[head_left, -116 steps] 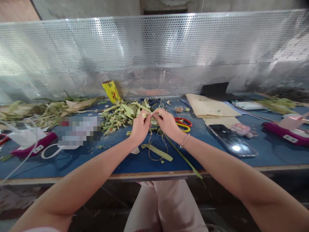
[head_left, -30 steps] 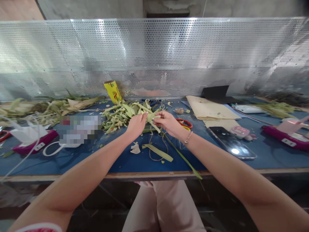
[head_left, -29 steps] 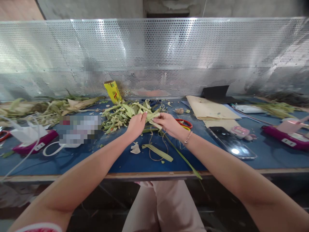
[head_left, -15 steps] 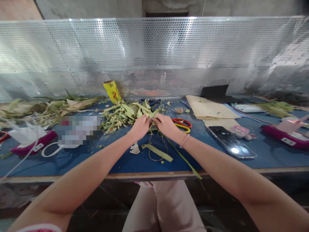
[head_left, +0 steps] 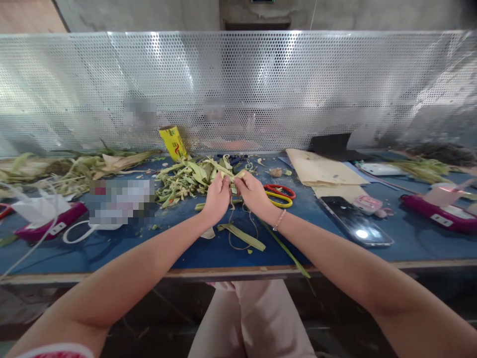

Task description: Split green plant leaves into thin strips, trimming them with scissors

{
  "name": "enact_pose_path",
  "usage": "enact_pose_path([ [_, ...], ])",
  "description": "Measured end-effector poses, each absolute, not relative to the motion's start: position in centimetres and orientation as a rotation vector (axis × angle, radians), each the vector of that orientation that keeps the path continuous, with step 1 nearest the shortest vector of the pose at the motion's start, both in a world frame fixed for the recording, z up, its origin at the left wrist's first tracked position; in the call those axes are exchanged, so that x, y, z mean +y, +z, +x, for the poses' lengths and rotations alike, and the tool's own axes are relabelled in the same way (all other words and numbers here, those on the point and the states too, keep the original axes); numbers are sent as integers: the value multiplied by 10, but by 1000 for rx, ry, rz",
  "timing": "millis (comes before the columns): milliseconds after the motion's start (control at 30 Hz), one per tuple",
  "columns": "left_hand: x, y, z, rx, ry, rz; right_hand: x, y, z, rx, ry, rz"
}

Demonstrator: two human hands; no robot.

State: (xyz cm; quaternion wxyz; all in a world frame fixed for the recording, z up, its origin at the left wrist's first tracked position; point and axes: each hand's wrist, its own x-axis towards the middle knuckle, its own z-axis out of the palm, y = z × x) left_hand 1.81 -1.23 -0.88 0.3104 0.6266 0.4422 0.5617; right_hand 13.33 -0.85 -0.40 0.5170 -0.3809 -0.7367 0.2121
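My left hand and my right hand are close together over the blue table, each pinching a pale green leaf strip that runs between them. Thin cord hangs in a loop below my fingers. Under it lies a loose flat leaf strip. A long green stem reaches past the table's front edge. Behind my left hand is a heap of green leafy pieces. Scissors with red and yellow handles lie beside my right hand.
A yellow tube stands behind the heap. To the right are brown paper, a phone, a pink case and a purple power strip. Husks and another power strip are left. A perforated metal screen closes the back.
My hands have drawn slightly apart at the fingertips, and more of the pale strip shows between them. My left hand is now more upright. The view has shifted slightly.
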Motion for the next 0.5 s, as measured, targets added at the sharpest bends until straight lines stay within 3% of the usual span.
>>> enact_pose_path([
  [267,-19,-4,23,1202,1551,1652,-10,-2,131,-1664,601,-838],
  [500,-21,-1,27,943,1509,1544,-13,2,130,-1575,759,-813],
])
